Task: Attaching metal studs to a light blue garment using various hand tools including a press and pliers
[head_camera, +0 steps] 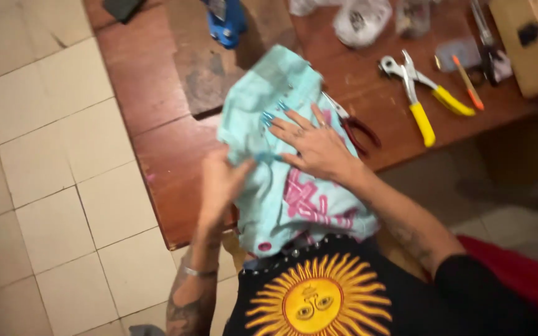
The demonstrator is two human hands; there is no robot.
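Sun-print black shirt nearest, then pale blue cloth half on worktop, left hand pinching its edge, right hand pressing flat, fingers spread; yellow-handled pliers untouched.

Your pale turquoise cloth with pink markings, your fingernails painted turquoise, reddish-brown wooden table, pliers with yellow handles, cutters with dark red handles, blue tool, cream floor tiles, your black shirt with a yellow-orange sun.
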